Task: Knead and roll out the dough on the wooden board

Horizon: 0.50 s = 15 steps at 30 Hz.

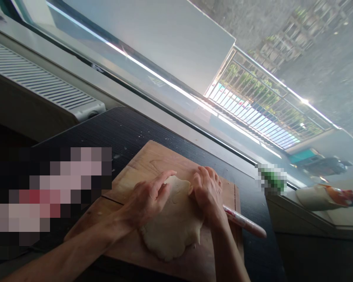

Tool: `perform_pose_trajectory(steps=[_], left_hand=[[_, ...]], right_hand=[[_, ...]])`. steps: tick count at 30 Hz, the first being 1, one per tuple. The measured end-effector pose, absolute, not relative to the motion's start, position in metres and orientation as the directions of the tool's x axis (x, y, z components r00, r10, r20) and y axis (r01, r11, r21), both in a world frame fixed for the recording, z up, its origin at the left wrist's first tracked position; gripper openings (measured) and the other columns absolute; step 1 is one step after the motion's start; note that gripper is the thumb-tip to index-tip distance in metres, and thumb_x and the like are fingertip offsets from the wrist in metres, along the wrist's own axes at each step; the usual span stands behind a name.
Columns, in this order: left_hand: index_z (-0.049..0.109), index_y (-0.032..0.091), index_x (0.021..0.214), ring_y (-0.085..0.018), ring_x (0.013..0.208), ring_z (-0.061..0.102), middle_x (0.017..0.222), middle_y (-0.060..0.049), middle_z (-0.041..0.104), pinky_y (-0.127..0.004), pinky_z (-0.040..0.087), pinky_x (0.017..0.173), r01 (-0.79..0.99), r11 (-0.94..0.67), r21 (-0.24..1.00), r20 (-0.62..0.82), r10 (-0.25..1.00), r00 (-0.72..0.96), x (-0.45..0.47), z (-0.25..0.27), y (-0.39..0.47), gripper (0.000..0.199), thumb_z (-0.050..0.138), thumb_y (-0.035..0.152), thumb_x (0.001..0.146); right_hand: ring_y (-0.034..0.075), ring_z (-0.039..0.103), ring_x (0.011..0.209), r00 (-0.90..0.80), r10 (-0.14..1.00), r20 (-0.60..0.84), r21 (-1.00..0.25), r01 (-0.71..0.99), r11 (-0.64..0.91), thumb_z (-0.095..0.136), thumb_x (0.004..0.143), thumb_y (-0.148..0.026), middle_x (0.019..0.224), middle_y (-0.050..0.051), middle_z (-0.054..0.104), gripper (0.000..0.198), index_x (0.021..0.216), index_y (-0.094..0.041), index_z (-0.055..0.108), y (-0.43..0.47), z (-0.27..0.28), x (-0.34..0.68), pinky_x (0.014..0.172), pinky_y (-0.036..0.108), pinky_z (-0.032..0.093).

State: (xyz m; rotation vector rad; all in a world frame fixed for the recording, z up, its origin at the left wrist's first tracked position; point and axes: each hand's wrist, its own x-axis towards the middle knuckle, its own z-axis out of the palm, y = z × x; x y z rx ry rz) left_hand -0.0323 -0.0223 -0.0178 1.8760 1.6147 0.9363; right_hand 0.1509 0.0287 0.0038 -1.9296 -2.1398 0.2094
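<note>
A flat, uneven sheet of pale dough (173, 227) lies on a wooden board (155, 160). My left hand (147, 197) is at the dough's upper left edge, its thumb and fingers closed on the rim. On the opposite side, my right hand (207, 192) has its fingers curled over the upper right edge, where a bit of dough is folded up. The fingertips are partly hidden. Beneath my right wrist a rolling pin (245, 222) sticks out past the board's right side, its other end hidden by the hand.
The board rests on a dark table (129, 127) with white specks near its far edge. Beyond is a windowsill and window with a railing (261, 105) outside. A radiator (47, 82) stands at left. Blurred items lie at left and right; a white container (312, 197) is at right.
</note>
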Motion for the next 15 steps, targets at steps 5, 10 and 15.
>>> perform_pose_trajectory(steps=[5,10,15], left_hand=[[0.050,0.022,0.126,-0.014,0.071,0.065,0.086,-0.001,0.070,-0.023,0.045,0.063,0.652,-0.174,0.738,0.178,0.982,0.061,-0.032,-0.017,-0.022,0.040,0.039,0.028,0.088],[0.049,0.021,0.127,-0.012,0.058,0.060,0.066,0.003,0.064,-0.022,0.040,0.055,0.655,-0.161,0.738,0.148,0.986,0.076,-0.033,-0.017,-0.021,0.040,0.039,0.028,0.089],[0.049,0.021,0.127,-0.012,0.058,0.060,0.066,0.003,0.065,-0.021,0.040,0.055,0.640,-0.164,0.751,0.153,0.986,0.073,-0.034,-0.015,-0.021,0.041,0.039,0.027,0.088]], right_hand=[[0.026,0.031,0.130,-0.088,0.985,0.148,-0.215,0.969,0.119,0.035,0.091,-0.036,0.136,0.007,0.046,0.040,0.124,-0.024,0.054,0.007,0.003,0.148,0.105,0.043,0.023],[0.028,0.039,0.124,-0.014,0.997,0.074,-0.269,0.962,0.033,0.036,0.089,-0.035,0.130,0.010,0.050,0.041,0.122,-0.022,0.057,0.064,0.001,0.155,0.101,0.043,0.028],[0.028,0.040,0.122,-0.004,0.997,0.079,-0.286,0.958,0.026,0.037,0.089,-0.034,0.129,0.012,0.050,0.041,0.121,-0.021,0.058,0.069,0.001,0.155,0.101,0.043,0.029]])
